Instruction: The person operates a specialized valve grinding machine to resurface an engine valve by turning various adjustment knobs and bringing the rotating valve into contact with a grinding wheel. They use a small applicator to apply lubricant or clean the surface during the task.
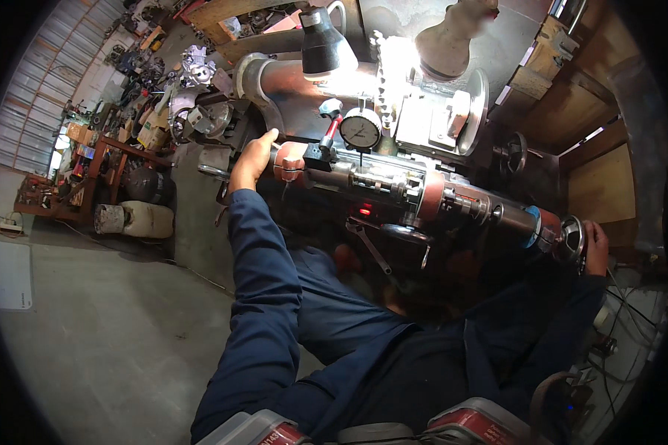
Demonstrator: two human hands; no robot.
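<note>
A metal machine with a long horizontal bed spans the space in front of me. My left hand (252,162) lies at its left end, beside a red clamp block (289,162). One digit points up and right; the other fingers are hidden. At the far right end, my right hand (596,248) is closed round the rim of a metal handwheel (571,239). Between the hands runs a stepped metal shaft assembly (382,183), with a red ring-shaped support (431,195) round its line. Above the shaft stands a round dial gauge (361,128), its stem pointing down, next to a red-handled holder arm (332,132).
Two lamp heads, a black one (325,49) and a pale one (445,44), hang over the bed. A lower handwheel (408,233) and a lever (372,251) jut toward me. A gas cylinder (135,219) lies on the floor at left, near cluttered shelving. Cables (631,311) run at right.
</note>
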